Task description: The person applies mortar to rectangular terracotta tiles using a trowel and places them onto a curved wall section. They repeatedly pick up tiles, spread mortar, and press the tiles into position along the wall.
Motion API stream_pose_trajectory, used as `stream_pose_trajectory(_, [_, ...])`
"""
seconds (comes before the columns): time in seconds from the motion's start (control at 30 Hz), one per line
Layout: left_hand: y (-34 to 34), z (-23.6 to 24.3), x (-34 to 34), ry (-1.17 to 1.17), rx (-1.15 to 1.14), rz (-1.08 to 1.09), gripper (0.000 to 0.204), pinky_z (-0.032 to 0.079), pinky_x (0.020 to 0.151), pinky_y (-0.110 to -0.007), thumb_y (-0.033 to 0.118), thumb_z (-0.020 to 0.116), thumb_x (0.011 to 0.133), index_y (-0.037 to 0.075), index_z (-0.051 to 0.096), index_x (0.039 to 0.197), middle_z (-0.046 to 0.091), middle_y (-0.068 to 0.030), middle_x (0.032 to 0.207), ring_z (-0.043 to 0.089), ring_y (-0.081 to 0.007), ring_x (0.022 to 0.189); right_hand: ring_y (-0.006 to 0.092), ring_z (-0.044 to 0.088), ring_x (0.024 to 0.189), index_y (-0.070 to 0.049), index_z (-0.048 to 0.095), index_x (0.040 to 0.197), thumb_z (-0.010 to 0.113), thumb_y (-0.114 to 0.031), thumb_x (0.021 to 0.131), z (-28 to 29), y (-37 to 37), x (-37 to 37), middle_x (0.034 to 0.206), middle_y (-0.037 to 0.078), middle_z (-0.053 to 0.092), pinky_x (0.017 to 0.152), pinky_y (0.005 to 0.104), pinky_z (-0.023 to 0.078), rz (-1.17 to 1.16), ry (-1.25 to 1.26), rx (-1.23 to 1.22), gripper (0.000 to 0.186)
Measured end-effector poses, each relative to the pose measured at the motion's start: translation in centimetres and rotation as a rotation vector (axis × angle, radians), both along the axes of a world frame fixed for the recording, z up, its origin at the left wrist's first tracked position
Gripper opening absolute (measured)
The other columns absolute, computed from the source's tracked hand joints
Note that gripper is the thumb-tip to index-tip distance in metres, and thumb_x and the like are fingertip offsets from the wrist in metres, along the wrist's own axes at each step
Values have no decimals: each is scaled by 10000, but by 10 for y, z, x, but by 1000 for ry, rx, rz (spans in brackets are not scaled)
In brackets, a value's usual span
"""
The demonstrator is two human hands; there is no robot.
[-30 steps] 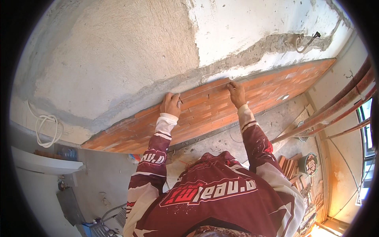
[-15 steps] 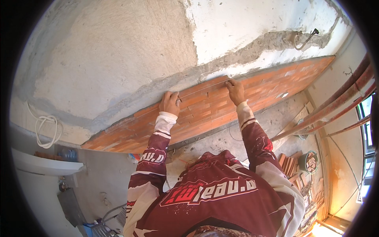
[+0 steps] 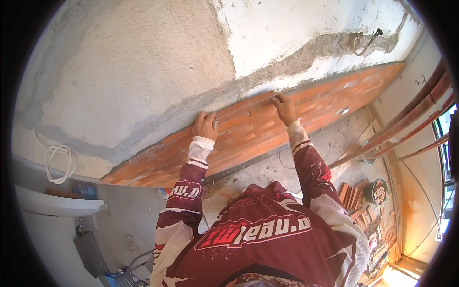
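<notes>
A low facing of orange-red brick tiles [image 3: 234,143] runs along the plastered wall. At its upper edge a long thin brick tile [image 3: 247,105] spans the gap between my hands. My left hand [image 3: 205,126] is closed at the tile's left end, with a small dark thing at its fingertips that I cannot make out. Bent fingers of my right hand [image 3: 285,109] pinch the tile's right end. A thin pale string line passes along the tile's face, close to both hands. Palm sides and the tile's back are hidden.
Above the tiles, the wall [image 3: 143,71] is rough plaster, with a cable [image 3: 366,47] sticking out at upper right. A white cable coil [image 3: 60,164] hangs at left. Red poles [image 3: 406,126] slant at right, near stacked tiles [image 3: 351,196] and a dark bucket [image 3: 377,192].
Both hands stay at the tile's ends with almost the same grip. The view has shifted slightly; the tile appears in the same place on the wall.
</notes>
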State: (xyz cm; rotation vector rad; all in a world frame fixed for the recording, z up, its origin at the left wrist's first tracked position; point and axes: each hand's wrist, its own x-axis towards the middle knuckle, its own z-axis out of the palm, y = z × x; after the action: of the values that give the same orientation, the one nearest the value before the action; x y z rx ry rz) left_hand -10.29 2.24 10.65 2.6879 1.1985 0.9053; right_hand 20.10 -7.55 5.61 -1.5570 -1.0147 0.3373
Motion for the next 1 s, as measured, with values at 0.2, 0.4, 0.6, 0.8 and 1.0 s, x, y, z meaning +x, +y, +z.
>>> stream_pose_trajectory(0.2, [-3, 2, 1, -2, 17, -1, 330, 494, 762, -405, 113, 710, 751, 101, 662, 1078, 550, -72, 988, 574, -284, 939, 279, 644, 855, 45, 657, 1004, 630, -201, 872, -4, 1, 0, 903, 199, 680, 778, 368, 483, -34, 80, -58, 280])
stream_pose_trajectory(0.4, [-5, 4, 0, 39, 5, 2, 382, 491, 801, -410, 124, 715, 750, 99, 648, 1125, 549, -90, 1019, 569, -298, 964, 278, 620, 883, 42, 638, 993, 630, -212, 873, -6, 3, 0, 926, 192, 658, 790, 378, 472, -11, -38, 17, 280])
stream_pose_trajectory(0.6, [-18, 4, -9, -47, 17, -23, 411, 479, 797, -416, 132, 712, 763, 80, 627, 1162, 557, -115, 1040, 571, -306, 960, 204, 577, 934, 20, 589, 1067, 596, -218, 919, -26, -8, 8, 958, 87, 604, 806, 367, 470, 146, 279, 15, 281])
stream_pose_trajectory(0.8, [-40, 0, -21, -271, 37, -96, 365, 482, 756, -411, 128, 705, 781, 56, 640, 1133, 587, -143, 995, 590, -332, 903, 171, 567, 963, 17, 564, 1106, 540, -216, 969, -40, -23, 13, 1016, 71, 582, 902, 366, 490, 307, 730, 246, 272])
stream_pose_trajectory(1.0, [-74, -16, -23, -382, -318, -85, 401, 502, 767, -391, 186, 725, 790, 33, 636, 1149, 649, -132, 970, 631, -300, 857, 203, 600, 970, 34, 587, 1121, 529, -246, 971, -31, -67, 5, 1087, 104, 618, 875, 362, 505, 244, 905, 98, 322])
